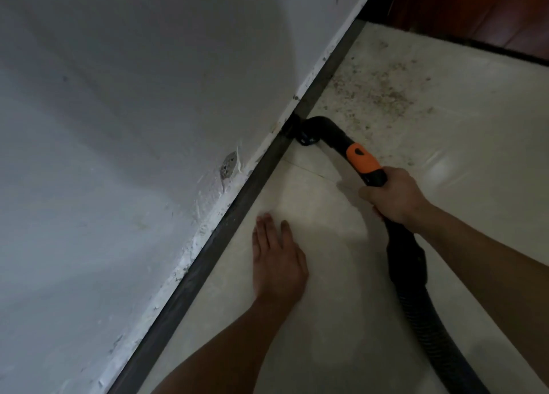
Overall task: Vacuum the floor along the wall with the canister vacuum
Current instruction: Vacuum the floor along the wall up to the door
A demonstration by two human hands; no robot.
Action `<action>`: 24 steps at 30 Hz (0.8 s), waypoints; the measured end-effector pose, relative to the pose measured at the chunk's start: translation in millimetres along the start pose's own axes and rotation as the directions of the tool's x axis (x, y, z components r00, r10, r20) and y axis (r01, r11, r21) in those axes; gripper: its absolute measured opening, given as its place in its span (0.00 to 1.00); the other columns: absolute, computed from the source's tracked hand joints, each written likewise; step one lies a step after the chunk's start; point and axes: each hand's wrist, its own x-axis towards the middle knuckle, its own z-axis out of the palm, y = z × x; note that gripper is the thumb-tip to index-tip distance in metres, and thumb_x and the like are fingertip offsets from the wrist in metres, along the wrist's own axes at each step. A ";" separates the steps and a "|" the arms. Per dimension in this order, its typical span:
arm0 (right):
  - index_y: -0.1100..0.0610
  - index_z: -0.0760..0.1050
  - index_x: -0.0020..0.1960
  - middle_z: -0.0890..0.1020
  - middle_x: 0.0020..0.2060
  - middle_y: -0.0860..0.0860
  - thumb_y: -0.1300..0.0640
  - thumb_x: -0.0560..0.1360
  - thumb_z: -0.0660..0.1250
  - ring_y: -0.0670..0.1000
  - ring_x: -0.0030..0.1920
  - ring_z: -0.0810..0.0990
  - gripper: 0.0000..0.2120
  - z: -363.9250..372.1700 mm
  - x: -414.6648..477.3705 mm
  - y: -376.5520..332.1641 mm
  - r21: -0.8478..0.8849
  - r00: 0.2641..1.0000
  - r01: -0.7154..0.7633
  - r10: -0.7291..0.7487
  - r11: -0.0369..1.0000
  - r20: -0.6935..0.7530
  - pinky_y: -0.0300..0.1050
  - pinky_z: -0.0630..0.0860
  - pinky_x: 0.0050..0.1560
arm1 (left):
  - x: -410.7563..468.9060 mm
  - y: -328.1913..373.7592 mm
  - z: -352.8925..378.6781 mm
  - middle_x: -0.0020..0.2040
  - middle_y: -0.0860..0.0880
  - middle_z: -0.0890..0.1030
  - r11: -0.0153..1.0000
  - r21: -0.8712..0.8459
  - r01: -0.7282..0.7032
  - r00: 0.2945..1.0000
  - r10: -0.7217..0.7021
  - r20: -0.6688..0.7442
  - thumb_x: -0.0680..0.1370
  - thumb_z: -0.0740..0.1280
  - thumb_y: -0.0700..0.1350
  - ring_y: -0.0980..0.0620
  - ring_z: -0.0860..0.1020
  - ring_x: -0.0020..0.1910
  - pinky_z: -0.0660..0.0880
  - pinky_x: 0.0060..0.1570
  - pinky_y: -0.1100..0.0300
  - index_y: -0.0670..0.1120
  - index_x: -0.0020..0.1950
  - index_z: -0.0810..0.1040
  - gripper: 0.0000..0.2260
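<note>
The hose (426, 319) runs off the bottom edge. The nozzle (300, 132) merges with the dark skirting (240, 206), its shape unclear. The right hand (392, 197) hides part of the handle (363, 156)

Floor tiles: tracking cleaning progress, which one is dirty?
The far tile beyond the nozzle, speckled with debris; the near tile looks clean.

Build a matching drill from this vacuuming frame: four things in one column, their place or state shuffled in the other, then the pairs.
1. left hand
2. right hand
3. nozzle
4. dirt specks

A. at the dark baseboard
B. grips the vacuum handle
C. scattered on the tile beyond the nozzle
D. open, palm down, fingers straight

Pairs: 1-D; 2-B; 3-A; 4-C
</note>
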 end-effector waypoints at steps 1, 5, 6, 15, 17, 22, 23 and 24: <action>0.53 0.73 0.40 0.79 0.28 0.52 0.57 0.70 0.73 0.45 0.19 0.75 0.07 0.4 -9.0 2.9 -0.016 1.000 0.005 -0.005 1.000 0.026 0.35 0.67 0.20 | 0.1 -0.2 -0.2 0.75 0.32 0.59 1.000 -0.001 -0.003 1.000 0.003 0.000 0.80 0.49 0.51 0.36 0.55 0.76 0.50 0.74 0.44 0.40 0.74 0.66 0.26; 0.51 0.73 0.41 0.79 0.30 0.50 0.58 0.68 0.74 0.46 0.24 0.77 0.09 7.3 -53.7 18.4 -0.080 0.992 0.071 -0.062 0.994 0.109 0.37 0.68 0.24 | 0.7 -1.2 -1.4 0.75 0.32 0.59 1.000 -0.008 0.014 1.000 -0.014 0.017 0.79 0.49 0.50 0.36 0.56 0.76 0.52 0.75 0.44 0.40 0.73 0.67 0.25; 0.51 0.73 0.41 0.79 0.30 0.50 0.58 0.68 0.74 0.47 0.26 0.77 0.10 7.4 -63.5 23.2 -0.091 0.992 0.077 -0.067 0.993 0.108 0.38 0.69 0.26 | 0.3 -1.8 -1.6 0.75 0.33 0.59 1.000 -0.013 0.015 1.000 -0.014 0.023 0.79 0.50 0.49 0.36 0.55 0.76 0.52 0.75 0.44 0.40 0.74 0.66 0.25; 0.55 0.74 0.38 0.78 0.25 0.51 0.60 0.69 0.73 0.50 0.23 0.75 0.07 -54.3 -145.7 104.8 -0.012 0.982 -0.129 0.126 0.992 -0.141 0.41 0.70 0.25 | -4.3 -2.0 -3.8 0.71 0.29 0.66 0.999 -0.046 -0.019 1.000 0.018 -0.024 0.77 0.57 0.42 0.31 0.62 0.72 0.60 0.72 0.40 0.36 0.69 0.71 0.22; 0.59 0.76 0.42 0.77 0.24 0.53 0.63 0.70 0.73 0.50 0.22 0.75 0.06 -74.7 -166.8 126.3 0.106 0.976 -0.177 0.189 0.978 -0.109 0.46 0.73 0.27 | -3.5 -1.7 -4.2 0.71 0.29 0.65 0.998 0.002 -0.059 0.998 0.059 -0.007 0.77 0.57 0.41 0.30 0.62 0.72 0.57 0.72 0.40 0.36 0.70 0.69 0.22; 0.59 0.76 0.50 0.79 0.29 0.58 0.68 0.74 0.69 0.58 0.25 0.76 0.08 -85.9 -208.2 149.6 0.350 0.971 -0.236 0.210 0.906 0.110 0.46 0.74 0.26 | 15.3 13.9 -3.8 0.75 0.30 0.57 0.998 0.017 -0.057 0.994 0.055 0.090 0.79 0.57 0.42 0.35 0.54 0.75 0.48 0.75 0.46 0.38 0.74 0.63 0.23; 0.59 0.75 0.49 0.77 0.27 0.56 0.68 0.74 0.69 0.56 0.24 0.74 0.07 -83.1 -211.3 153.0 0.335 0.978 -0.210 0.200 0.918 0.066 0.46 0.72 0.24 | 24.7 22.4 -4.6 0.75 0.31 0.57 0.998 -0.009 -0.056 0.994 0.057 0.090 0.80 0.56 0.42 0.35 0.54 0.75 0.47 0.75 0.46 0.38 0.74 0.63 0.23; 0.59 0.75 0.47 0.76 0.25 0.55 0.67 0.73 0.69 0.54 0.23 0.73 0.06 -81.0 -212.0 156.8 0.315 0.981 -0.183 0.191 0.931 0.006 0.45 0.71 0.23 | 35.8 31.8 -5.2 0.75 0.31 0.57 0.998 -0.035 -0.058 0.994 0.061 0.087 0.80 0.56 0.42 0.35 0.54 0.75 0.47 0.75 0.47 0.38 0.74 0.63 0.22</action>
